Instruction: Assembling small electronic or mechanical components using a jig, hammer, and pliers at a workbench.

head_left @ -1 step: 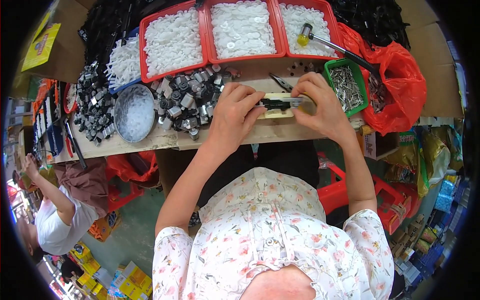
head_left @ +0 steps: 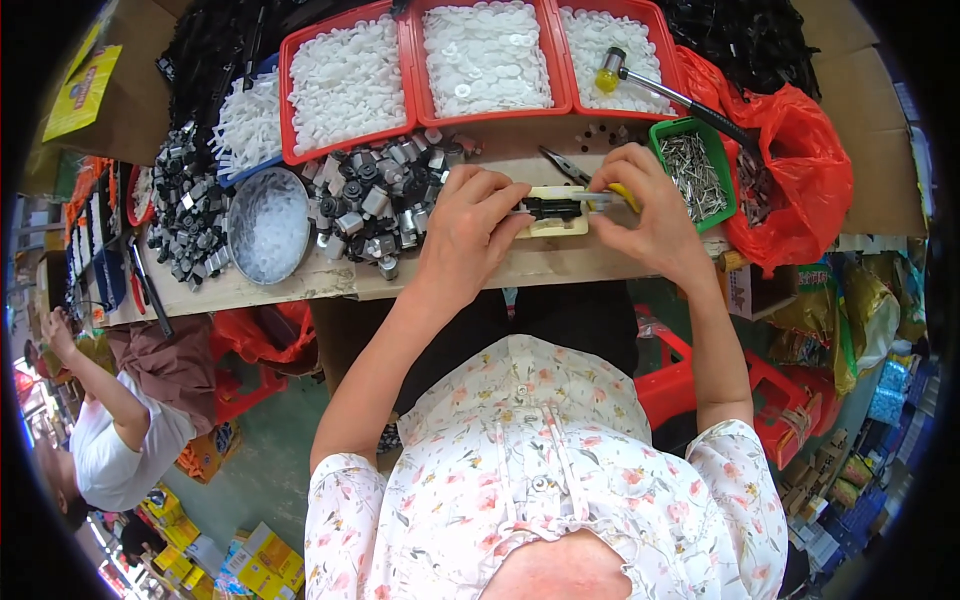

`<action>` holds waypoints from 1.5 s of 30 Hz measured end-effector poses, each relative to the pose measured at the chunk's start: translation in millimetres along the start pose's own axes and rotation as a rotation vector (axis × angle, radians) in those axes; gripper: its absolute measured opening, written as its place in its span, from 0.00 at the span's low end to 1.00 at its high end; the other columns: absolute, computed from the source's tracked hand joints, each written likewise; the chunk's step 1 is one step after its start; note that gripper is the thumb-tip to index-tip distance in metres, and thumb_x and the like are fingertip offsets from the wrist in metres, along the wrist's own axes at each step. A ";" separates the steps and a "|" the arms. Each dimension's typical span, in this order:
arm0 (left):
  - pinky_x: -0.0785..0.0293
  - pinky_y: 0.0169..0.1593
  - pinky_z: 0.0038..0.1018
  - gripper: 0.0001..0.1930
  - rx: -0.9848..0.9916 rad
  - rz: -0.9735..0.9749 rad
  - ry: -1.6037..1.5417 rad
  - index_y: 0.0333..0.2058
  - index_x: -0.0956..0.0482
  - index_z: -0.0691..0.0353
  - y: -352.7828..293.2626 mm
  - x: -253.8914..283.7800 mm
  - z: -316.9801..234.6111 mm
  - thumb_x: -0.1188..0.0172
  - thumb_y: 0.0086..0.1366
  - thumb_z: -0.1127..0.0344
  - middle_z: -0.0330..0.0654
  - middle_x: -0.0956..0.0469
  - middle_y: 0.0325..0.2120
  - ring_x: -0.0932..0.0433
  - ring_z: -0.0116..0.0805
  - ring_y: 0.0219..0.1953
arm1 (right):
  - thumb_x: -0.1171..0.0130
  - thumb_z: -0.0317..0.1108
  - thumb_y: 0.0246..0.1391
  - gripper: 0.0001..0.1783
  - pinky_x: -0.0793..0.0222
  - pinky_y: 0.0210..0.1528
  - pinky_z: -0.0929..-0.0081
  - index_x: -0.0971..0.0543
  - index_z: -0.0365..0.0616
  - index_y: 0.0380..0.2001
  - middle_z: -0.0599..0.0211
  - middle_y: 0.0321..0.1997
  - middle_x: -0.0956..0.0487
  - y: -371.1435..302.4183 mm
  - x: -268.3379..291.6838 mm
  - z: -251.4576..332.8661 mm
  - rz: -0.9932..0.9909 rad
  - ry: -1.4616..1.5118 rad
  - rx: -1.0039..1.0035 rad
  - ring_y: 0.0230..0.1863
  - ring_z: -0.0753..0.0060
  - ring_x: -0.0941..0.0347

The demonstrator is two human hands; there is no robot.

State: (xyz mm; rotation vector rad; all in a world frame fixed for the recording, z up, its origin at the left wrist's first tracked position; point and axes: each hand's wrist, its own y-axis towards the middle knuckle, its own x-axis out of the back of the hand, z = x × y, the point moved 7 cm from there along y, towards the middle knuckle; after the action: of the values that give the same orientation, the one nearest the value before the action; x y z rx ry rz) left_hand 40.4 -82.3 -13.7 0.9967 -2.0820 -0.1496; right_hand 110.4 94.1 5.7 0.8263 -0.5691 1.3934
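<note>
My left hand (head_left: pixel 465 222) is closed, its thumb and forefinger pinching the left end of a small black plastic part (head_left: pixel 550 208). The part lies in a cream-coloured block (head_left: pixel 560 228) on the bench. At the block's right end my right hand (head_left: pixel 650 220) curls its thumb and forefinger around a pale, translucent narrow piece (head_left: pixel 597 198) in line with the black part. Those fingers partly hide how the two meet. Pliers (head_left: pixel 564 163) with yellow handles lie just behind the block, partly under my right hand.
Red trays (head_left: pixel 412 70) of white plastic pieces stand at the back. A hammer (head_left: pixel 660 90) rests across the right one. Right are a green tray (head_left: pixel 727 190) of metal pins and a red bag (head_left: pixel 810 190). Metal-and-black parts (head_left: pixel 375 200) and a round bowl (head_left: pixel 232 245) lie left.
My right hand has shifted slightly right, and its thumb and forefinger sit a little farther from the block. More of the pale piece shows. My left hand stays in place.
</note>
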 end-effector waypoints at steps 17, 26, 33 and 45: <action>0.26 0.46 0.38 0.14 -0.054 -0.059 0.186 0.41 0.17 0.64 -17.7 11.4 -6.0 0.30 0.53 0.75 0.45 0.22 0.38 0.25 0.47 0.45 | 0.32 0.25 0.47 0.14 0.31 0.48 0.61 0.21 0.37 0.39 0.57 0.42 0.26 -11.5 1.7 5.5 -0.281 -0.232 -0.070 0.46 0.52 0.28; 0.25 0.46 0.38 0.13 -0.108 -0.052 0.257 0.38 0.16 0.63 -18.1 7.6 -9.5 0.32 0.52 0.76 0.45 0.23 0.38 0.25 0.46 0.45 | 0.32 0.23 0.46 0.09 0.32 0.40 0.62 0.20 0.35 0.32 0.59 0.34 0.27 11.1 -39.3 40.4 -0.164 -0.017 0.079 0.40 0.54 0.28; 0.25 0.46 0.38 0.11 -0.095 -0.096 0.234 0.37 0.17 0.65 -21.3 7.5 -7.4 0.32 0.52 0.77 0.45 0.23 0.37 0.24 0.46 0.45 | 0.35 0.26 0.46 0.08 0.32 0.42 0.61 0.23 0.39 0.30 0.62 0.36 0.28 21.2 -51.1 47.8 -0.049 -0.281 0.204 0.42 0.57 0.30; 0.26 0.45 0.38 0.11 -0.094 -0.092 0.218 0.37 0.16 0.65 -20.7 6.0 -8.1 0.32 0.52 0.77 0.46 0.23 0.36 0.25 0.47 0.43 | 0.36 0.23 0.41 0.11 0.30 0.43 0.64 0.26 0.39 0.30 0.62 0.37 0.30 42.3 -38.4 53.8 0.165 -0.140 0.498 0.42 0.56 0.31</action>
State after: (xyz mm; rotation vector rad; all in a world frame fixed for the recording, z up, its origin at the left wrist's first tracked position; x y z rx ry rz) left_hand 56.5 -98.8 -13.2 1.0050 -1.8166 -0.1761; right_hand 70.5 27.3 15.8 1.3068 -0.4048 1.6678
